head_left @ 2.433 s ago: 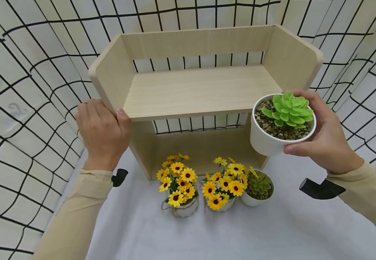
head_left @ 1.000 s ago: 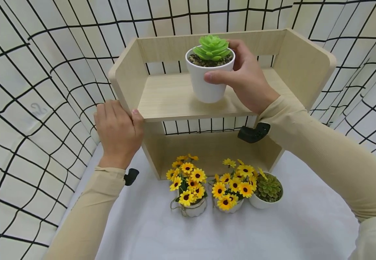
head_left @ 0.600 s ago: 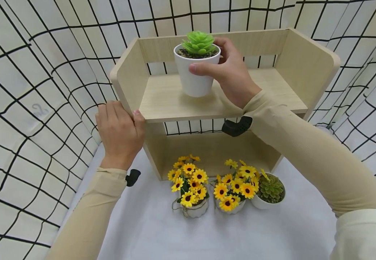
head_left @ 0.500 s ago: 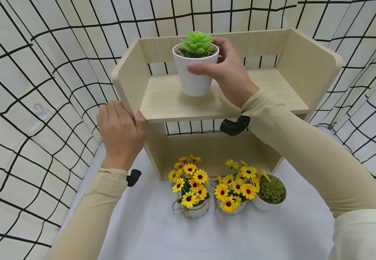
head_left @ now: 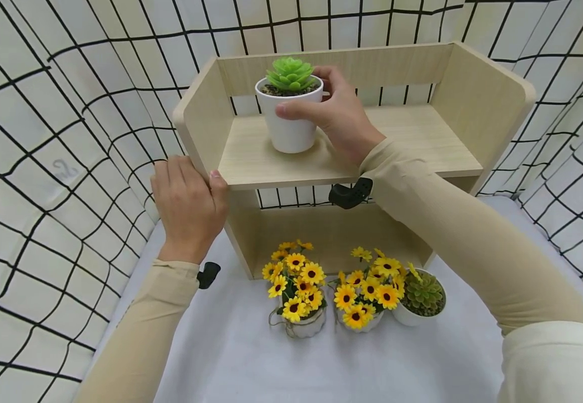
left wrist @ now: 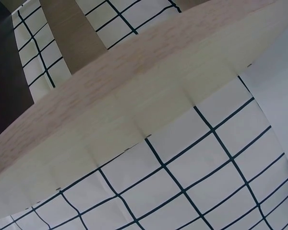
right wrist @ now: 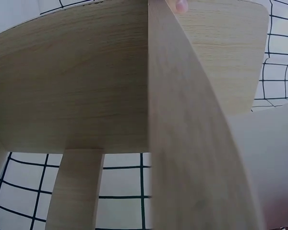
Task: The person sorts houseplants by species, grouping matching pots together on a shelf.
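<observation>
My right hand [head_left: 339, 115] grips a white pot with a bright green succulent [head_left: 291, 120], thumb across the front and fingers behind. The pot is upright, its base low over the left part of the upper board of a light wooden shelf [head_left: 392, 131]. My left hand [head_left: 188, 201] holds the shelf's left side panel, thumb at the front edge and fingers wrapped outside. In the left wrist view that panel [left wrist: 134, 96] crosses the picture. The right wrist view shows the board's front edge [right wrist: 192, 143] close up, with the white pot [right wrist: 269, 158] at the right.
On the white cloth [head_left: 352, 369] before the shelf stand two pots of yellow flowers [head_left: 296, 285] [head_left: 369, 291] and a darker succulent in a white pot [head_left: 419, 299]. Black wire grid [head_left: 70, 168] rises behind and on both sides.
My right hand has carried the succulent pot from the right side, leftward over the upper board, and lately lowered it. My left hand keeps its hold on the shelf.
</observation>
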